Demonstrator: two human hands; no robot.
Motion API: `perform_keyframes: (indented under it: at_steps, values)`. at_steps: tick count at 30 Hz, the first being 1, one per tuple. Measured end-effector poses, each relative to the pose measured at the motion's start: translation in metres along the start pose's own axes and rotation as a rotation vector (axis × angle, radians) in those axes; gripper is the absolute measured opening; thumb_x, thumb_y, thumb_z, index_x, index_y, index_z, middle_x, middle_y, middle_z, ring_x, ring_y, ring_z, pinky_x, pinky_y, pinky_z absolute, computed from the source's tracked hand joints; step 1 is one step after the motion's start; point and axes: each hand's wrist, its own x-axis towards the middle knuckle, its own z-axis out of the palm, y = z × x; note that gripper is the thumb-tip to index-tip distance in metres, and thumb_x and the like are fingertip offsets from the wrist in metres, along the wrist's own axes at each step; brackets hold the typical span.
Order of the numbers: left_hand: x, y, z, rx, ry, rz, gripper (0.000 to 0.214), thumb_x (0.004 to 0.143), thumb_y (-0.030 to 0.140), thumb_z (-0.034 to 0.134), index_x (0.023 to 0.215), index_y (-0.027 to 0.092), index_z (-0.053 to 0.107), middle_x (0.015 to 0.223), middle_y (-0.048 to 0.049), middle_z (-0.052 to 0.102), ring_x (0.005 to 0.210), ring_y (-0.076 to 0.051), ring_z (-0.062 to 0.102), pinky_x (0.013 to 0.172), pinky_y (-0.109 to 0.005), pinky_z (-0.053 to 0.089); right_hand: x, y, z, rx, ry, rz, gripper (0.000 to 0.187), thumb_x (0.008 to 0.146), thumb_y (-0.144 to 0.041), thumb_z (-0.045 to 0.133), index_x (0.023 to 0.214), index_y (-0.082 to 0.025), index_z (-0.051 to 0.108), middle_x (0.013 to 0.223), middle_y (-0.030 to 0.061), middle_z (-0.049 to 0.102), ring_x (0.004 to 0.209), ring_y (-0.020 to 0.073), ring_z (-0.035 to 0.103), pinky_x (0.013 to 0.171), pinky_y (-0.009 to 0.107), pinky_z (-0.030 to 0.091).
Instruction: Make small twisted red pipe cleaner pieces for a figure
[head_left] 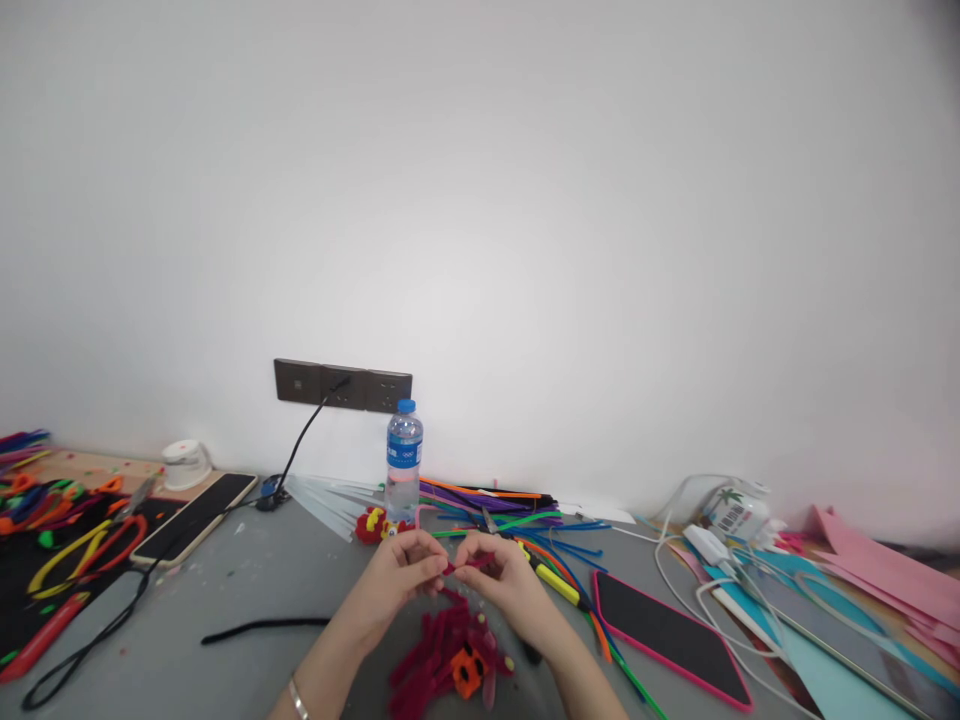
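My left hand [411, 566] and my right hand [499, 575] meet in the middle of the desk, fingertips pinched close together. Between them they hold a dark red pipe cleaner [450, 569], mostly hidden by the fingers. Just below lies a heap of dark red pipe cleaner pieces [420, 668], with a small orange piece with black spots [466, 672] on it. A black pipe cleaner [262, 626] rests left of my left wrist. Behind my left hand sits a small red and yellow fuzzy figure [373, 525].
A water bottle [404, 460] stands by the wall, near many coloured pipe cleaners [517, 505]. To the right are a pink-edged phone [667, 635], white cables [705, 590] and pink paper [885, 570]. Another phone [196, 520] and scissors [97, 560] lie left.
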Motion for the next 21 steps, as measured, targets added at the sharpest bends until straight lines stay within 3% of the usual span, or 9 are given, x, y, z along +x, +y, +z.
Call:
perform_keyframes:
  at_steps: [8,14,21]
  values:
    - [0.000,-0.005,-0.004,0.018,0.001,-0.059,0.031,0.059,0.037,0.084,0.073,0.015,0.067,0.058,0.0055,0.056,0.048,-0.006,0.048,0.050,-0.019,0.035,-0.003,-0.005,-0.005,-0.077,-0.056,-0.021,0.013,0.076,-0.029,0.070,0.070,-0.018,0.066,0.067,-0.0017,0.058,0.064,0.0137,0.050,0.060,0.023,0.037]
    - [-0.001,-0.006,-0.005,0.057,-0.079,-0.074,0.029,0.060,0.033,0.084,0.072,0.012,0.069,0.054,0.0049,0.055,0.043,-0.005,0.038,0.044,-0.019,0.025,-0.006,-0.011,-0.010,-0.046,-0.175,0.021,0.006,0.076,-0.021,0.068,0.073,-0.016,0.067,0.069,-0.0024,0.055,0.062,0.0118,0.049,0.057,0.021,0.039]
    - [-0.004,-0.004,0.000,-0.025,-0.148,-0.176,0.029,0.055,0.032,0.087,0.067,0.012,0.070,0.046,0.0058,0.051,0.041,-0.004,0.034,0.045,-0.020,0.026,-0.008,-0.011,-0.016,0.030,-0.284,0.051,0.007,0.074,-0.019,0.071,0.071,-0.015,0.066,0.069,-0.0026,0.055,0.060,0.0102,0.049,0.059,0.022,0.039]
